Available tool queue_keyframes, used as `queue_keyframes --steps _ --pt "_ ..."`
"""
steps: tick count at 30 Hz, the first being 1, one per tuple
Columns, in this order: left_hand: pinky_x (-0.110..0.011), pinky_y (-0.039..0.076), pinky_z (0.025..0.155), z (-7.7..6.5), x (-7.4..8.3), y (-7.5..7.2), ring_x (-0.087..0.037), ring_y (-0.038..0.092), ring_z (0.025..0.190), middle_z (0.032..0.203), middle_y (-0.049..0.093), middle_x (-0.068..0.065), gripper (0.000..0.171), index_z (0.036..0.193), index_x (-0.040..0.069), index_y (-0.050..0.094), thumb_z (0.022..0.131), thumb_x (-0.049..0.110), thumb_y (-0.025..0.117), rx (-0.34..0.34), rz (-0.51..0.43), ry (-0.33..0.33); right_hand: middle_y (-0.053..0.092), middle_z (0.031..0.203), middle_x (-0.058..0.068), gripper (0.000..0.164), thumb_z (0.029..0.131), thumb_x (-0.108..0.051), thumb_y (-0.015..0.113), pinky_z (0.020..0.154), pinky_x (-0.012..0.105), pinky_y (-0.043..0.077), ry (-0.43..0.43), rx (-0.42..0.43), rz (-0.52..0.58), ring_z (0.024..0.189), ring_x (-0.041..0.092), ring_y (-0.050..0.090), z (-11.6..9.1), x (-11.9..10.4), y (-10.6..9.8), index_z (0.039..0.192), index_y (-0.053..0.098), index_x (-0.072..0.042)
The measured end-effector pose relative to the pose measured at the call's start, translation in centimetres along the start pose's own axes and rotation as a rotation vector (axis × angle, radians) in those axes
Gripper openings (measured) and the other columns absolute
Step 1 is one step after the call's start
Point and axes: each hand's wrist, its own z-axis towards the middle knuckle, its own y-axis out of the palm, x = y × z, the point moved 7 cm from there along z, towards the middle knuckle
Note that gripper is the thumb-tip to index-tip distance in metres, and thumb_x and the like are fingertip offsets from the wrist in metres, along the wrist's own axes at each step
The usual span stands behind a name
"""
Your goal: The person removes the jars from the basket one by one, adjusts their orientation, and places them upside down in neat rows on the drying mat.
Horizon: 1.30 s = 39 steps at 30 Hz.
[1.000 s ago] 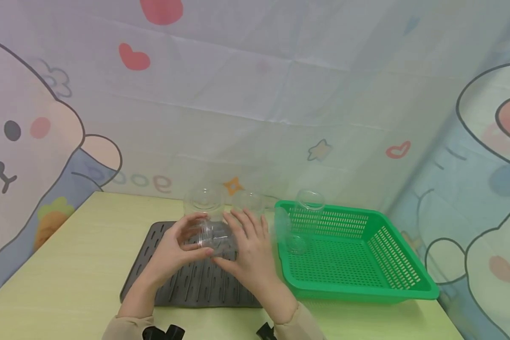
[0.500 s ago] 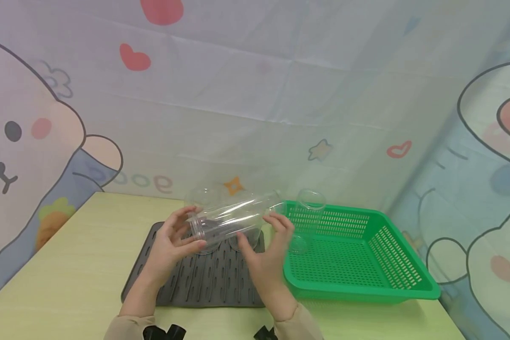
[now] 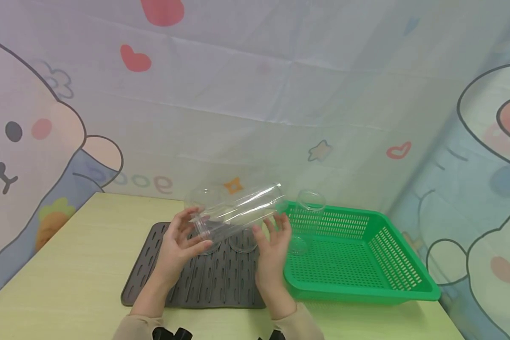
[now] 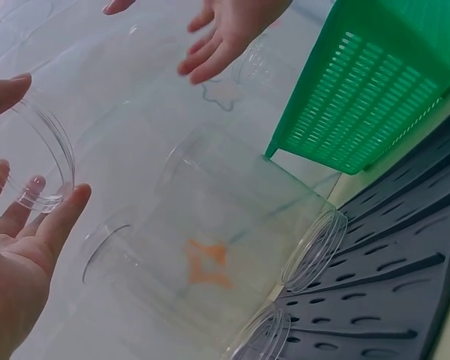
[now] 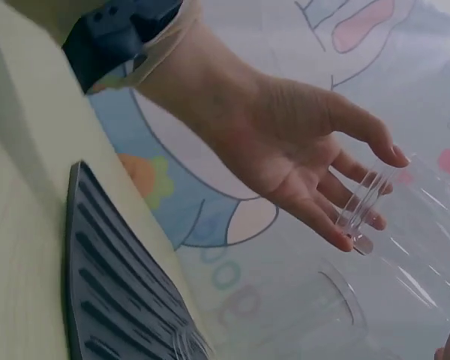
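My left hand [image 3: 176,252] grips a clear plastic jar [image 3: 246,208] by its ridged mouth end, thumb below and fingers round the rim. The jar is tilted, its far end raised to the right. Beneath that end is my right hand [image 3: 274,255], fingers spread and fingertips right at the jar's lower side. In the left wrist view the right hand [image 4: 240,34] shows loosely bent fingers. Two more clear jars stand mouth down on the dark grey ridged mat [image 3: 212,288]; one standing jar [image 4: 247,195] shows its ringed mouth against the mat.
A green plastic basket [image 3: 352,293] stands right of the mat, with a clear jar [image 3: 310,224] upright at its left side. Behind the pale yellow table [image 3: 68,264] hangs a cartoon-printed cloth [image 3: 255,94].
The held jar has turned from pointing away to lying sideways, its far end now up to the right. My right hand has moved right and its fingers have loosened under the jar.
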Motion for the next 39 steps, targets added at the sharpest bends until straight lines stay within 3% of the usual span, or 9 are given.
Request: queue_keyframes --steps 5,11,16,25,34,39 --pt "-0.022 0.055 0.092 0.0 0.1 0.2 -0.008 0.054 0.124 0.14 0.047 0.005 0.069 0.14 0.006 0.039 0.08 -0.014 0.066 0.01 -0.014 0.025 0.021 0.156 0.021 0.076 0.092 -0.014 0.053 0.11 0.037 0.043 0.16 -0.103 0.136 0.137 0.032 0.04 -0.2 1.2 0.9 0.153 0.011 -0.001" --pt "-0.023 0.055 0.091 0.0 0.2 0.4 -0.008 0.054 0.123 0.14 0.047 0.003 0.068 0.139 0.008 0.041 0.081 -0.014 0.066 0.004 -0.04 0.04 0.04 0.148 0.012 0.068 0.095 -0.024 0.052 0.108 0.038 0.045 0.258 -0.167 0.255 0.131 0.022 0.049 -0.6 2.0 1.9 0.151 0.019 -0.003" --pt "-0.025 0.055 0.093 0.0 0.0 0.7 -0.01 0.053 0.127 0.143 0.047 0.003 0.068 0.14 0.008 0.04 0.081 -0.014 0.066 -0.02 -0.054 0.046 0.045 0.143 0.009 0.063 0.093 -0.026 0.058 0.104 0.037 0.048 0.271 -0.164 0.303 0.124 0.018 0.053 -0.7 2.4 2.3 0.146 0.03 -0.005" --pt "-0.029 0.054 0.097 -0.1 -0.1 1.1 -0.008 0.051 0.129 0.145 0.045 0.005 0.068 0.141 0.005 0.038 0.082 -0.014 0.066 -0.099 -0.076 0.084 0.03 0.155 0.018 0.071 0.094 -0.023 0.055 0.112 0.044 0.042 0.28 -0.193 0.325 0.137 0.026 0.043 -0.9 2.6 2.7 0.151 0.017 -0.005" --pt "-0.028 0.052 0.099 -0.1 -0.7 1.0 -0.006 0.045 0.133 0.147 0.041 0.007 0.073 0.144 0.001 0.03 0.083 -0.01 0.068 -0.124 -0.032 0.021 0.027 0.156 0.019 0.069 0.095 -0.018 0.05 0.11 0.042 0.044 0.286 -0.194 0.34 0.134 0.023 0.046 -1.1 2.5 2.6 0.153 0.016 -0.005" --pt "-0.022 0.051 0.097 -0.2 -0.8 0.7 -0.002 0.044 0.133 0.147 0.041 0.009 0.075 0.145 0.003 0.03 0.083 -0.006 0.07 -0.113 0.014 -0.033 0.033 0.152 0.015 0.069 0.094 -0.017 0.052 0.107 0.041 0.046 0.281 -0.191 0.348 0.139 0.032 0.039 -0.9 2.6 2.6 0.153 0.019 -0.006"
